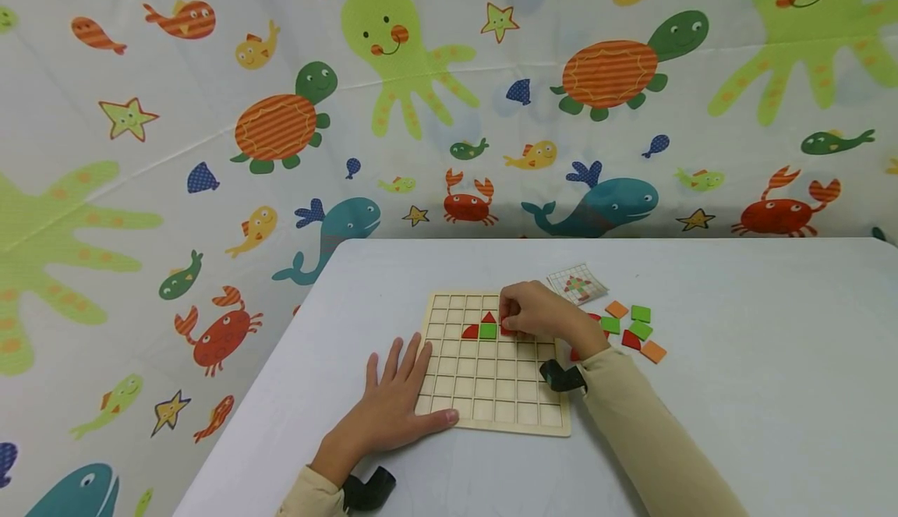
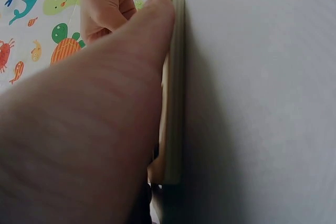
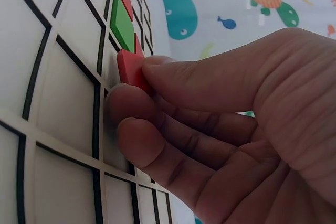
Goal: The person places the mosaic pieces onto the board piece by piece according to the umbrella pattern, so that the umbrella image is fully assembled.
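Note:
A wooden grid board (image 1: pixel 484 388) lies on the white table. In its upper part sit a green square tile (image 1: pixel 487 331), a red triangle tile (image 1: pixel 489 317) just above it and a red quarter-circle tile (image 1: pixel 470 332) to its left. My right hand (image 1: pixel 536 310) pinches a red tile (image 3: pixel 134 69) between thumb and fingers, at the cell right of the green square; the hand partly hides its shape. My left hand (image 1: pixel 396 404) lies flat with spread fingers at the board's left edge, its thumb resting on the lower left corner.
Right of the board lie loose tiles, among them an orange square (image 1: pixel 653 352), a green square (image 1: pixel 641 313) and a red quarter circle (image 1: pixel 631 339); my right forearm partly hides some. A pattern card (image 1: pixel 577 283) lies behind the board. A printed curtain (image 1: pixel 435 166) hangs behind the table.

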`<state>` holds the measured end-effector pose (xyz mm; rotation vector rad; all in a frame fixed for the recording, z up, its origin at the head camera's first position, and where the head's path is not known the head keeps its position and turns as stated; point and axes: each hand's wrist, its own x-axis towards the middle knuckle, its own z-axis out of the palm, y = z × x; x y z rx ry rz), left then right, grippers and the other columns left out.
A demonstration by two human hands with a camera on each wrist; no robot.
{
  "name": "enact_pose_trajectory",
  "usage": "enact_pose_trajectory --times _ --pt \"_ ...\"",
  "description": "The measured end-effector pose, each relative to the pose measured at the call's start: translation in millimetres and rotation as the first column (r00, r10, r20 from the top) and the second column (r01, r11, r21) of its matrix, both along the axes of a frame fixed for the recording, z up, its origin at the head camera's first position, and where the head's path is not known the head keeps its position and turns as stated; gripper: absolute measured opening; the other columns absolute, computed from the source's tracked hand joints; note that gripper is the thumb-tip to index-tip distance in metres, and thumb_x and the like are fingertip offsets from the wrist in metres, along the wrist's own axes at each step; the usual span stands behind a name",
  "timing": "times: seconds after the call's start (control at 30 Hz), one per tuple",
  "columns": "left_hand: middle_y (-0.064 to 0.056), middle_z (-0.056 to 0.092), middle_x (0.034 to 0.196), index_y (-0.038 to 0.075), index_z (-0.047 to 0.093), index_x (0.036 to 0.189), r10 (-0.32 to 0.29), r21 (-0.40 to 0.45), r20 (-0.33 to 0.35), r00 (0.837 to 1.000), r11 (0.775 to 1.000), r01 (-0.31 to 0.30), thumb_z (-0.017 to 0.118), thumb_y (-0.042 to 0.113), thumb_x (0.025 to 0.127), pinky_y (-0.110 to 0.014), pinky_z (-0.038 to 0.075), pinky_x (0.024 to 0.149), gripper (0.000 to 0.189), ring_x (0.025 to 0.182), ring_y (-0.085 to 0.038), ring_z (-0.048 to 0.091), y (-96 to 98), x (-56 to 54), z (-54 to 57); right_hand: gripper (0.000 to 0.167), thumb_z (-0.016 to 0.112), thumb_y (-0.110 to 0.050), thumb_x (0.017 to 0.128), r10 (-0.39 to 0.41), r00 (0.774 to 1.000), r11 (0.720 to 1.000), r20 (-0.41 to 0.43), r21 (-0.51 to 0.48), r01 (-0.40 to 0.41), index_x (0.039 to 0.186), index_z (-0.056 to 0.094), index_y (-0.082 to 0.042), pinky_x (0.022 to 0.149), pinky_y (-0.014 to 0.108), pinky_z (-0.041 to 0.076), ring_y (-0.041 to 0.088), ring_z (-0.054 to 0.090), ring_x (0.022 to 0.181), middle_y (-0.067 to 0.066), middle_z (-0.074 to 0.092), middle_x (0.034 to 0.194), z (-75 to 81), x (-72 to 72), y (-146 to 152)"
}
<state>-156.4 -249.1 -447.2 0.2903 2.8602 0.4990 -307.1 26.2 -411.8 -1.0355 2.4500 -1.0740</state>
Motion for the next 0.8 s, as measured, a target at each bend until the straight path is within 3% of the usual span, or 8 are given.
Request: enact_pose_trajectory --times 0.2,0.8 --pt "-0.014 0.004 0.179 0.006 0.018 0.172 0.001 -0.002 -0.002 1.0 1.0 -0.001 0.06 0.08 0.091 -0.072 -0.007 0.121 0.117 0.163 -0.042 -0.005 -0.1 0.1 -0.6 0.011 0.072 0.001 0.098 0.004 0.999 0.999 -0.047 0.038 -0.003 0.09 0.069 -0.006 0.07 0.033 0.05 0.013 0.055 0.07 -0.002 0.064 0.08 -0.6 1.7 -2.7" --pt "-0.014 0.004 0.179 0.005 0.018 0.172 0.0 -0.003 -0.002 1.0 1.0 0.0 0.06 0.079 0.091 -0.072 -0.006 0.121 0.117 0.163 -0.043 -0.004 1.8 2.7 3.0 0.014 0.072 0.0 0.098 0.018 0.998 0.996 -0.054 0.09 -0.014 0.088 0.066 -0.008 0.075 0.034 0.051 0.014 0.056 0.076 -0.001 0.064 0.082 0.6 6.1 -5.9"
